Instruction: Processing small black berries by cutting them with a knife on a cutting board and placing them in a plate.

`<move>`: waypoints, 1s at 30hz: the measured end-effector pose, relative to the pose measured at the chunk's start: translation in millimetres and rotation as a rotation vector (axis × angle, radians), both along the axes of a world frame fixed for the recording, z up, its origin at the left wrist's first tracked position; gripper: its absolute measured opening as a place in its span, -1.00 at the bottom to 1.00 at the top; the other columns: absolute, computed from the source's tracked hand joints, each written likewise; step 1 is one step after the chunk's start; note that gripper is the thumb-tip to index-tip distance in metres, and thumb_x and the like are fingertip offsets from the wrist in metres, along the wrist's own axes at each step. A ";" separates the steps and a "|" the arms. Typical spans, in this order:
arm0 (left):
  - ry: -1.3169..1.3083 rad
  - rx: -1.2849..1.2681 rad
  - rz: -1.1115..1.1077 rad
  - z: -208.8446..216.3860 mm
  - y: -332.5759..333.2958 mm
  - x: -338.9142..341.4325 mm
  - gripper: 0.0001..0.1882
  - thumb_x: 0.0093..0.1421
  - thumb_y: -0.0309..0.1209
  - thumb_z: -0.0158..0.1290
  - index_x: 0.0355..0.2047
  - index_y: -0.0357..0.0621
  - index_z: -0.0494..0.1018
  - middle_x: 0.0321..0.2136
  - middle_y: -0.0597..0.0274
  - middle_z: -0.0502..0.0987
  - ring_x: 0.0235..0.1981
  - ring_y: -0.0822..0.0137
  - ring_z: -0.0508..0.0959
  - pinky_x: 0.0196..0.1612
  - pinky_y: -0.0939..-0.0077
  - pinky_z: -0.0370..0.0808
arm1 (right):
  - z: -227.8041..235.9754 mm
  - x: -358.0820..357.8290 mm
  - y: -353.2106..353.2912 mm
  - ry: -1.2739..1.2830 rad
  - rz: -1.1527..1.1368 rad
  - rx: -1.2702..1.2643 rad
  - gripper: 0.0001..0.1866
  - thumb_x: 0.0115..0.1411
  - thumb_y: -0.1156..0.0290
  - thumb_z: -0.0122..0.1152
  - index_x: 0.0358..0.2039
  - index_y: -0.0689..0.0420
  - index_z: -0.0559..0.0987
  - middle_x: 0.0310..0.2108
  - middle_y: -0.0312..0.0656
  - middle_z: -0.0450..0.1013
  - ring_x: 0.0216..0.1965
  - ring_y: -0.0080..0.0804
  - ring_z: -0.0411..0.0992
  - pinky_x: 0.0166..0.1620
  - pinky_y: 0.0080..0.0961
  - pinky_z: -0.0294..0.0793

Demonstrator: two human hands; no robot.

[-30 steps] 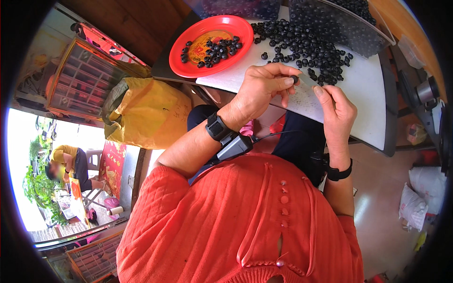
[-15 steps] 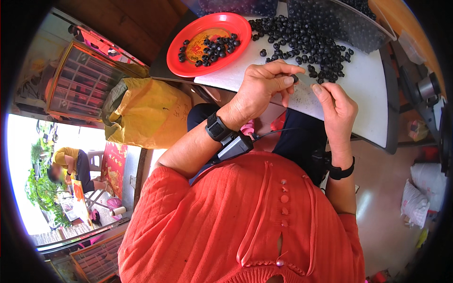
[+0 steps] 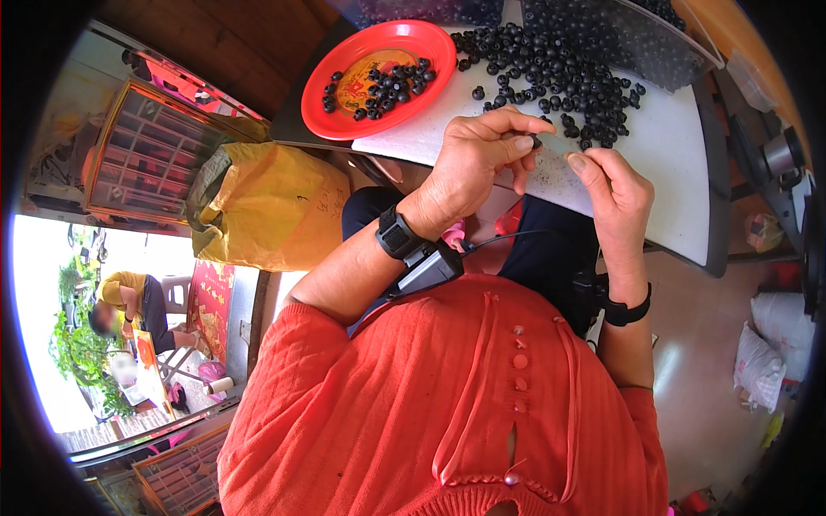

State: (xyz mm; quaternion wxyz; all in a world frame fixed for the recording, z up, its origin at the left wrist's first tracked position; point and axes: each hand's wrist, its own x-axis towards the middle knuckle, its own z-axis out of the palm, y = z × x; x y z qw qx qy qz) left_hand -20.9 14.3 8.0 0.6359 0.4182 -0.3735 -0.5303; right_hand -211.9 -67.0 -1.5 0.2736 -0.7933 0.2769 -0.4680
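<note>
My left hand (image 3: 478, 159) pinches a small round black bead (image 3: 537, 142) between thumb and forefinger, over the near edge of the white table top (image 3: 662, 181). My right hand (image 3: 618, 196) is closed just beside it, thumb against forefinger. Whatever lies between those fingertips is too small to make out. Beyond my hands, a loose pile of black beads (image 3: 551, 73) spreads over the table. To the left stands a red plate (image 3: 313, 116) with a group of black beads (image 3: 394, 89) on it.
A clear plastic container (image 3: 667, 56) full of dark beads stands at the far right of the table. A yellow bag (image 3: 280, 206) sits left of the table. White sacks (image 3: 760, 368) lie on the floor at right. A person in yellow (image 3: 131, 292) is outside at left.
The view has shifted very slightly. Both hands keep nearly the same pose; the bead in my left fingers sits a touch higher and shows less.
</note>
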 end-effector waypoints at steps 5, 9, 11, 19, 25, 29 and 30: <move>-0.080 0.035 -0.004 5.7 2.8 0.5 -0.75 0.40 -0.55 -0.03 -0.02 -0.34 0.57 -0.43 0.20 0.58 -0.54 0.45 0.52 -0.45 0.61 0.47 | 0.9 -0.1 0.9 0.007 -0.002 -0.010 -0.84 0.22 0.43 0.40 -0.39 0.25 0.62 -0.53 -0.18 0.52 -0.55 -0.42 0.46 -0.44 -0.49 0.43; -0.096 0.031 0.004 6.2 3.2 0.5 -0.75 0.40 -0.54 -0.03 -0.03 -0.34 0.57 -0.44 0.19 0.57 -0.56 0.45 0.52 -0.45 0.61 0.47 | 1.2 0.4 1.7 0.014 -0.012 -0.012 -0.84 0.21 0.44 0.41 -0.39 0.25 0.61 -0.54 -0.17 0.51 -0.55 -0.42 0.45 -0.44 -0.49 0.43; -0.072 0.033 0.001 5.8 2.9 0.8 -0.76 0.40 -0.54 -0.04 -0.03 -0.36 0.57 -0.43 0.18 0.57 -0.55 0.45 0.52 -0.46 0.62 0.46 | 1.3 1.1 1.8 0.007 -0.008 -0.014 -0.84 0.20 0.44 0.41 -0.40 0.25 0.61 -0.54 -0.17 0.51 -0.55 -0.42 0.45 -0.44 -0.49 0.43; -0.049 -0.022 0.014 4.1 2.8 4.3 -0.77 0.38 -0.59 -0.03 -0.04 -0.38 0.56 -0.42 0.17 0.57 -0.50 0.44 0.53 -0.46 0.59 0.51 | 5.1 -1.2 5.5 -0.003 0.053 0.108 -0.86 0.24 0.47 0.38 -0.38 0.27 0.63 -0.53 -0.24 0.53 -0.52 -0.58 0.41 -0.42 -0.59 0.38; -0.527 -0.279 0.516 38.6 8.9 53.5 -0.79 0.23 -0.66 0.08 -0.18 -0.27 0.65 -0.38 0.28 0.55 -0.45 0.49 0.55 -0.42 0.58 0.52 | 6.3 -9.9 6.3 -0.120 0.000 0.113 -0.87 0.28 0.47 0.35 -0.34 0.28 0.65 -0.47 -0.31 0.57 -0.47 -0.65 0.40 -0.37 -0.66 0.37; -1.121 -0.279 0.707 33.2 12.9 105.3 -0.77 0.16 -0.59 0.18 -0.14 -0.25 0.64 -0.29 0.19 0.57 -0.35 0.37 0.58 -0.31 0.54 0.53 | 6.3 -3.7 7.2 -0.060 0.005 0.061 -0.86 0.30 0.45 0.34 -0.33 0.28 0.65 -0.44 -0.29 0.59 -0.44 -0.67 0.42 -0.34 -0.68 0.39; -1.395 -0.297 0.726 38.4 13.5 104.9 -0.75 0.14 -0.56 0.22 -0.14 -0.24 0.64 -0.24 0.16 0.58 -0.30 0.31 0.59 -0.26 0.51 0.54 | 6.3 -3.3 6.9 -0.059 0.006 0.061 -0.86 0.30 0.45 0.34 -0.33 0.28 0.65 -0.44 -0.29 0.59 -0.44 -0.67 0.42 -0.34 -0.68 0.39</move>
